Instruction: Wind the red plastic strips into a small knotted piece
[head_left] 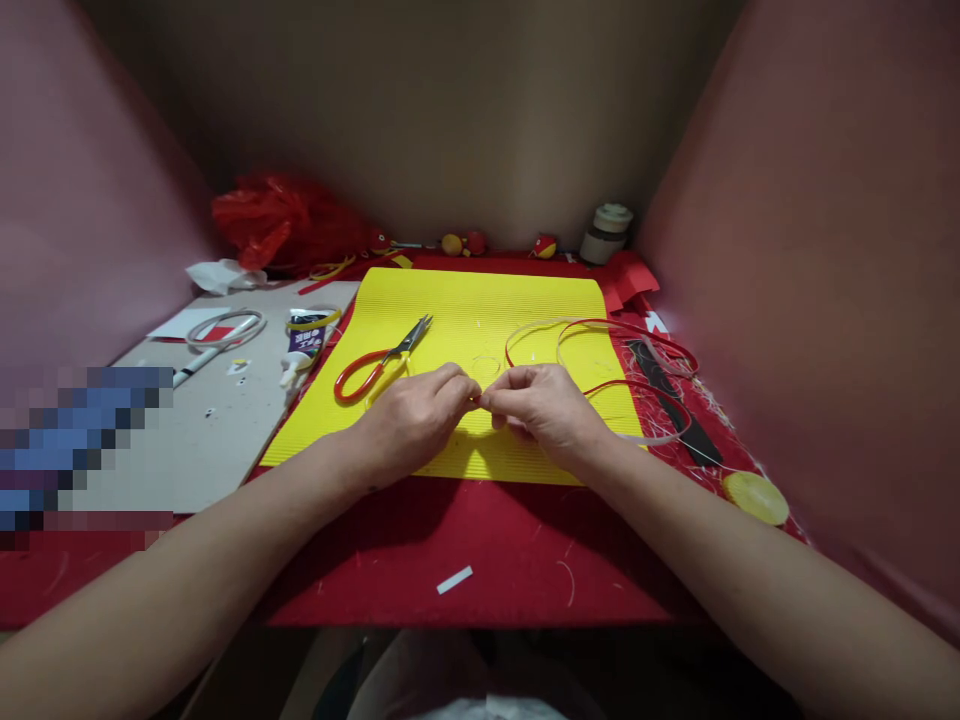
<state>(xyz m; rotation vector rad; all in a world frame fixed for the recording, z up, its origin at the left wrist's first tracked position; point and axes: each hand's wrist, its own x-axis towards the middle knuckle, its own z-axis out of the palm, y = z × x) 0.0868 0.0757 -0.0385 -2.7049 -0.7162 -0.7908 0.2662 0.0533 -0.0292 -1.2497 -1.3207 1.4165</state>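
My left hand and my right hand meet fingertip to fingertip over the yellow corrugated sheet. Both pinch a small thin piece between them, too small to name; a faint thin loop rises just behind the fingertips. Orange-handled scissors lie on the sheet just left of my left hand. Long red and pale paper strips curl on the sheet to the right of my right hand.
A grey board at left carries a glue tube, a white pen and a strip loop. A red plastic bag, small red and yellow balls, and a tape roll line the back. A yellow disc lies at right on the red table cover.
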